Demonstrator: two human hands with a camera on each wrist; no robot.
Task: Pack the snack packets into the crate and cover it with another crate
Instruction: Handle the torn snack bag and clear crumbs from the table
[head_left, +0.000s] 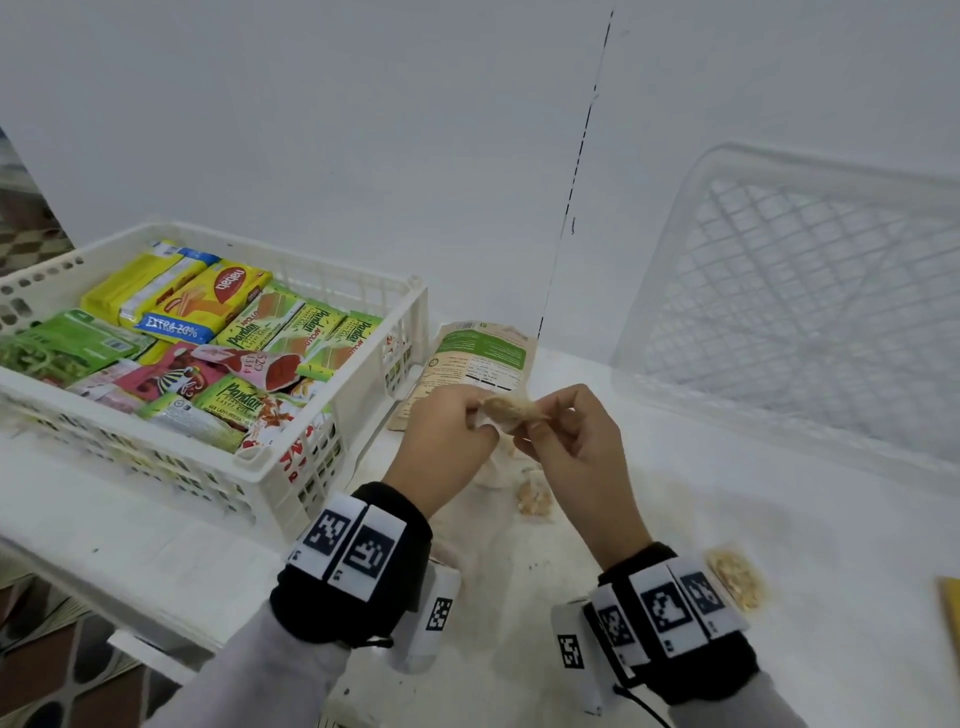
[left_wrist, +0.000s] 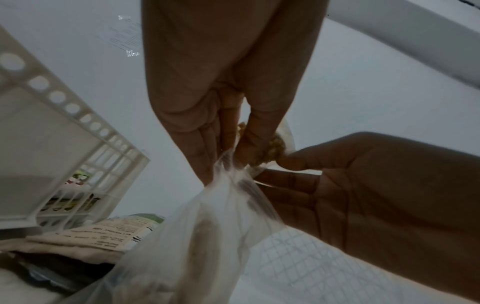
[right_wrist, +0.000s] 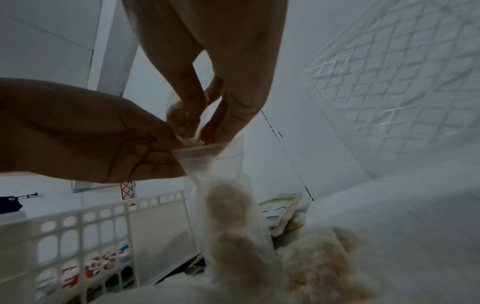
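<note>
A white perforated crate (head_left: 291, 483) on the left of the table holds several colourful snack packets (head_left: 244, 332). Just right of it, above the table, both hands pinch one small clear packet of brown snack (head_left: 511, 410). My left hand (head_left: 483, 422) grips its left end and my right hand (head_left: 540, 423) its right end. In the left wrist view the left hand (left_wrist: 233, 148) pinches the packet (left_wrist: 270, 152), and more clear plastic (left_wrist: 207, 236) hangs below it. The right wrist view shows my right hand (right_wrist: 205, 123) on the same packet (right_wrist: 182, 117).
A second white lattice crate (head_left: 810, 291) leans against the wall at the right. A beige and green pouch (head_left: 478, 358) lies beside the filled crate. Small clear snack packets (head_left: 532, 499) (head_left: 737, 577) lie on the white table. A yellow item (head_left: 951, 608) shows at the right edge.
</note>
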